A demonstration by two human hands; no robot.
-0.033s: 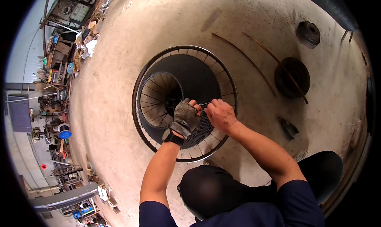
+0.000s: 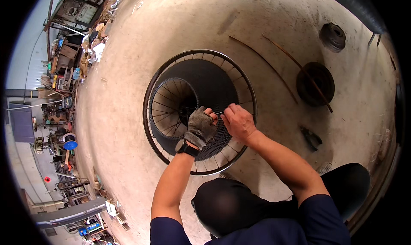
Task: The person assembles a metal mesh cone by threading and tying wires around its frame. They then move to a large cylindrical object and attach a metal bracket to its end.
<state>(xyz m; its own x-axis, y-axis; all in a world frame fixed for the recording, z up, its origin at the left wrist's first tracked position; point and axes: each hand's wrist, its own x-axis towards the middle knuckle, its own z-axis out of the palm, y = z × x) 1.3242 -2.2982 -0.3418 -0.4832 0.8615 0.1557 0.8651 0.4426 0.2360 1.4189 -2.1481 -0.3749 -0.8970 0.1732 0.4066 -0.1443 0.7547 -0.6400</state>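
A large spoked wheel rim [image 2: 253,89] lies around a wide black drum-like coil [image 2: 214,76] with toothed edges, its spoked centre showing on the left. My left hand [image 2: 202,123], in a grey fingerless glove with a dark watch at the wrist, is closed over the coil, fingers curled. Facing it on the right, my bare right hand [image 2: 239,121] pinches with thumb and fingers. A thin, pale wire-like piece [image 2: 219,112] runs between the fingertips of both hands; its ends are hidden in them.
Right of the rim lie dark-handled pliers [image 2: 311,138], a thin curved strip [image 2: 267,65] and a rusty rod [image 2: 295,64] across a dark round disc [image 2: 319,89]. A ribbed round part [image 2: 332,36] sits farther off. Cluttered shelves [image 2: 64,74] line the left side; my dark-clothed knee [image 2: 227,206] is close below the rim.
My right hand has shifted very slightly up and away from me. My left hand and the coil look the same.
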